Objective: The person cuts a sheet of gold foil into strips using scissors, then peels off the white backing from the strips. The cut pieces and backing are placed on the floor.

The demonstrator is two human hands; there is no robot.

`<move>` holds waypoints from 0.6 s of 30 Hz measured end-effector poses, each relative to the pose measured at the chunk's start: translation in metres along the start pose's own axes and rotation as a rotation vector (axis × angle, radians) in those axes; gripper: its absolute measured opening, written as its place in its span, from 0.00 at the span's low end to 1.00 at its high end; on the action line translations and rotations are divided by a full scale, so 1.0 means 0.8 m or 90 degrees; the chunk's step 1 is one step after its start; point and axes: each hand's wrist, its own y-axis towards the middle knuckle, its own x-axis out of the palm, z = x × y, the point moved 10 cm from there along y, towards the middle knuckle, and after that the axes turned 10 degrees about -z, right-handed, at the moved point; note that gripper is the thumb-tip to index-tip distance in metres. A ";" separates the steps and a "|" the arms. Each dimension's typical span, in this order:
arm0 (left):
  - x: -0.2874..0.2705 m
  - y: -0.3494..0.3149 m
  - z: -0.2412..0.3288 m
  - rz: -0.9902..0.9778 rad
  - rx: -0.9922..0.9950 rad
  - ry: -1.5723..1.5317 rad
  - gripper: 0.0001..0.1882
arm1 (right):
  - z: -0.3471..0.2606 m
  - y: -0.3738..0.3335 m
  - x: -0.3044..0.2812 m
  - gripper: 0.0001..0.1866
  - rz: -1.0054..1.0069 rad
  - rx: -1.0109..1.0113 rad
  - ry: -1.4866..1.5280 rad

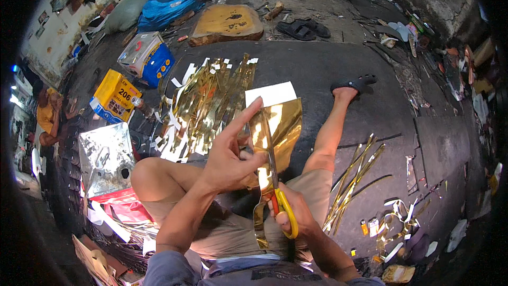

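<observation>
A shiny gold sheet (288, 130) with a white end hangs in front of me, pinched between the thumb and fingers of my left hand (227, 156), whose index finger points up along its edge. My right hand (297, 212) grips scissors (286, 209) with yellow and red handles. Their blades lie lengthwise along the sheet near its left side, and a narrow gold strip (259, 225) dangles below, over my lap. To the left, many cut gold strips (211, 106) with white ends are spread on the dark mat.
Thin gold strips (360, 180) lie right of my leg, near lighters (373, 227) and curled scraps (399, 217). At left stand a metal tin (107, 156), a yellow can (114, 95) and a blue-yellow can (151, 58). Beyond are a wooden block (226, 24) and sandals (302, 29). Another person (48, 111) sits far left.
</observation>
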 end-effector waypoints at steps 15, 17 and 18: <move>-0.020 -0.004 -0.001 0.123 0.100 0.180 0.30 | 0.010 -0.015 -0.008 0.40 0.040 0.045 0.003; -0.019 -0.005 -0.006 0.130 0.090 0.161 0.28 | 0.026 -0.018 -0.011 0.39 0.038 0.055 0.024; -0.017 -0.004 -0.005 0.114 0.079 0.169 0.27 | 0.033 -0.017 -0.011 0.38 0.037 0.061 0.038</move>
